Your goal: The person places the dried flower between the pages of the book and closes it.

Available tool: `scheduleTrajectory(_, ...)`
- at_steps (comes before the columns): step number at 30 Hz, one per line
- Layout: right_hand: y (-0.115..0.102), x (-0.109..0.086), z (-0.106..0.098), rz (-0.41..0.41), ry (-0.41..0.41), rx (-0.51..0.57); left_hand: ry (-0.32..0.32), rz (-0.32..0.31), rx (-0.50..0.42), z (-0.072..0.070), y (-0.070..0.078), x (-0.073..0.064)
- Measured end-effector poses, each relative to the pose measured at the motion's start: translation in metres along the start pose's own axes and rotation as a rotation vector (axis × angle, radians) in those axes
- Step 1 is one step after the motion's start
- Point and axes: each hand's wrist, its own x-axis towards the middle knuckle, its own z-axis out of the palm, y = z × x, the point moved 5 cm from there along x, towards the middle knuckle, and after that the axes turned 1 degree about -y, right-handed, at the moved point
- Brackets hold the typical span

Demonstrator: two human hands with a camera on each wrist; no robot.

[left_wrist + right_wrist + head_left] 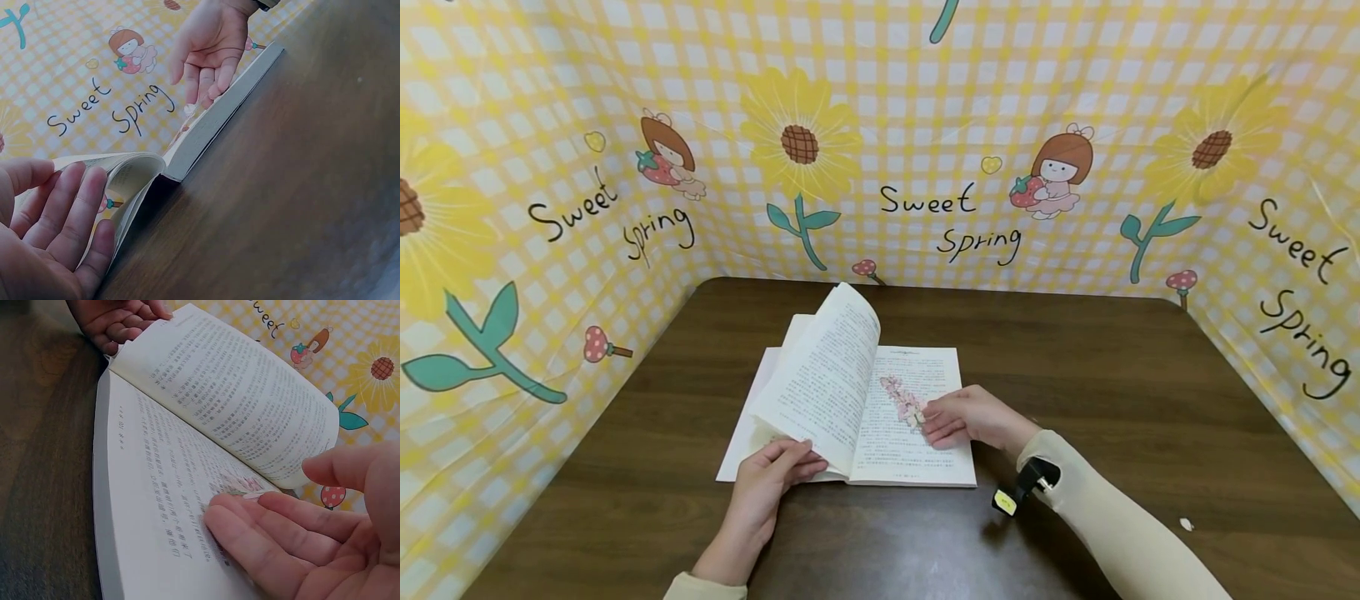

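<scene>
An open book (917, 462) with printed pages lies on the dark wooden table. My left hand (771, 479) pinches the lower edge of several raised pages (831, 371) between thumb and fingers; in the left wrist view those pages (134, 169) curve up from the spine. On the right-hand page lies a sprig of pink and white flowers (904, 402). My right hand (966, 417) is beside it, thumb raised and fingers loosely extended low over the page. In the right wrist view, the fingertips (219, 515) partly cover the sprig (244, 482).
A checked yellow cloth (910, 125) with printed flowers and lettering surrounds the table (1075, 350) at the back and sides. A small white scrap (1186, 524) lies on the table at the right. A black wrist camera (1037, 479) sits on the right sleeve.
</scene>
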Motion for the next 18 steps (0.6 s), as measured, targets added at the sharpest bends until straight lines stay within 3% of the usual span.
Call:
scheduleTrajectory(8, -0.001, -0.009, -0.006, -0.011, -0.020, -0.021, 0.004, 0.003, -0.005, 0.001, 0.000, 0.001)
scheduleTrajectory(18, 0.005, -0.027, -0.010, -0.062, -0.030, 0.035, 0.003, 0.009, 0.003, 0.001, 0.000, 0.000)
